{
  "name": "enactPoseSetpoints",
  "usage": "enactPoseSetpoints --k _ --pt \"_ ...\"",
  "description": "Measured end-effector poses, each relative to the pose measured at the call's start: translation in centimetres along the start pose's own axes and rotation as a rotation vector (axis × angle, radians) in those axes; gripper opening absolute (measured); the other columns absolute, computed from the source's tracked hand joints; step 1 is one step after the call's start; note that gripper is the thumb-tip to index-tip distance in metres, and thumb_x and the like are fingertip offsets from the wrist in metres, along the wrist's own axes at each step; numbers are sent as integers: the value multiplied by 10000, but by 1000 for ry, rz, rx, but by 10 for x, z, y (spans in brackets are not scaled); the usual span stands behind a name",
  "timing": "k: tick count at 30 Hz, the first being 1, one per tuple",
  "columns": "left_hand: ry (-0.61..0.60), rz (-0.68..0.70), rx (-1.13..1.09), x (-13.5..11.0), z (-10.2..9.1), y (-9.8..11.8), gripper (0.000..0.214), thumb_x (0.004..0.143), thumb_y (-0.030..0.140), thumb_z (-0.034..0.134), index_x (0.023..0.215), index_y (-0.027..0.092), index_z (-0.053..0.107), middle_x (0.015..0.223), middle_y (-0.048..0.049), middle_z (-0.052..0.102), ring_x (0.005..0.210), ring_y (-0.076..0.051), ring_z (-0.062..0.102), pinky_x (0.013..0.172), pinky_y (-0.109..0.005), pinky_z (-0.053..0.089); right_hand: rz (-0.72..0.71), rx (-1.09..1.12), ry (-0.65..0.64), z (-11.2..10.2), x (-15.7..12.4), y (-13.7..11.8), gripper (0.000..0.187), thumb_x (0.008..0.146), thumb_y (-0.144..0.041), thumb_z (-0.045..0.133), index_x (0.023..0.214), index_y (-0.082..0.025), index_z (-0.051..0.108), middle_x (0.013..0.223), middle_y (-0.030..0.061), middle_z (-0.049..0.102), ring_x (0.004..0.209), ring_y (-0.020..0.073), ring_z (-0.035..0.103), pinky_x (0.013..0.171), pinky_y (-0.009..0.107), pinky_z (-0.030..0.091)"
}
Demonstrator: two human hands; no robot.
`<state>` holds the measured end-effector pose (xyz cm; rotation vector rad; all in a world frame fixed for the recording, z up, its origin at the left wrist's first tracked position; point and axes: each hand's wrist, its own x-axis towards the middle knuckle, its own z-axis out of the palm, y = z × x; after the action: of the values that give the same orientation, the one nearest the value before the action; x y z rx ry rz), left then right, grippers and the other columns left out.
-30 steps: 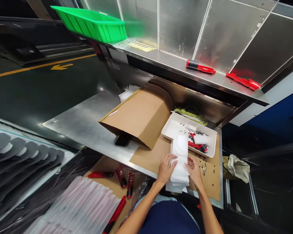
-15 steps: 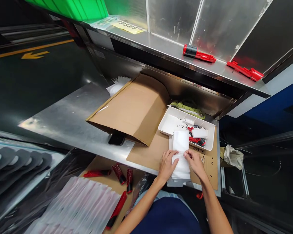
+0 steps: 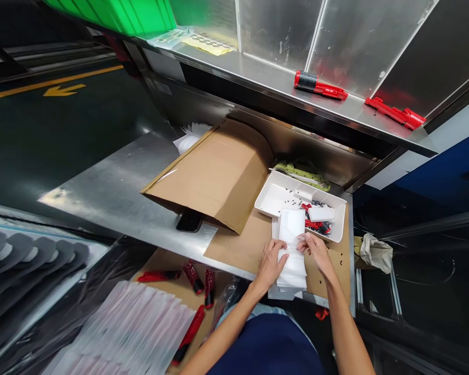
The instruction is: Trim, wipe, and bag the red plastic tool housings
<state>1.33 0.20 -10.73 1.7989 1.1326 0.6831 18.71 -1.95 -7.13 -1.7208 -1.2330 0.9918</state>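
Observation:
A stack of thin white sheets [image 3: 291,225], perhaps flat sleeves or bags, lies on the brown cardboard at the front of the bench. My left hand [image 3: 271,262] grips its left edge, fingers curled over and thumb on the near part. On the opposite side, my right hand [image 3: 315,252] pinches the right edge between thumb and fingertips. The top layer is wrinkled between both hands. Just beyond the stack stands a white tray [image 3: 266,195] with small black pieces, red parts [image 3: 316,225] and a white block [image 3: 321,214] inside.
A large open cardboard box [image 3: 214,174] lies left of the tray, a black phone [image 3: 188,222] by its opening. Red tool-like housings [image 3: 395,113] rest on the shelf. Lower left, wrapped items [image 3: 128,323] and red-black parts [image 3: 209,289] lie on cardboard. Black bits are scattered beside the tray.
My right hand has shifted slightly up and outward along the sheets' right edge. My left hand stays at the left edge. The whole view has moved a little.

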Motion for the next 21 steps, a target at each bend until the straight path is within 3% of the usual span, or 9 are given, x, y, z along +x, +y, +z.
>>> enactPoseSetpoints --k 4,8,11,15,19,21 --pt "-6 8 -4 -1 0 0 180 844 160 535 1001 232 585 1037 -56 571 1015 -252 549 940 -403 445 -40 -187 19 -5 15 -14 296 853 -469 575 738 -207 652 685 13 655 637 159 535 644 271 356" --pt "6 0 -8 -2 1 0 185 839 156 538 1005 231 574 1039 -57 567 1024 -253 546 936 -403 445 -72 -307 -57 -4 18 -23 278 910 -353 480 722 -218 633 677 1 649 625 154 533 629 267 336" --pt "16 -3 -11 -1 2 1 166 843 177 541 996 233 573 1023 -51 563 1008 -250 544 919 -398 447 -117 -376 -143 0 6 -21 69 795 -197 573 789 -229 635 751 -3 636 700 167 535 670 268 348" --pt "19 2 -15 1 3 2 99 833 173 525 906 230 559 952 -35 546 957 -239 533 886 -386 441 -159 -422 -166 7 -12 -13 165 726 -101 571 828 -228 594 926 50 587 868 214 499 759 303 360" --pt "6 2 -38 4 3 1 97 787 135 507 769 230 505 888 -23 502 896 -227 511 847 -375 433 -197 -363 -210 9 -15 -8 108 752 -142 576 720 -226 515 908 41 527 891 219 463 799 324 370" --pt "-4 -2 -62 7 3 -1 128 764 125 507 708 233 467 853 -16 473 869 -220 499 831 -367 434 -211 -292 -249 6 -12 -7 215 769 -221 621 634 -224 453 859 17 510 872 204 462 796 316 380"
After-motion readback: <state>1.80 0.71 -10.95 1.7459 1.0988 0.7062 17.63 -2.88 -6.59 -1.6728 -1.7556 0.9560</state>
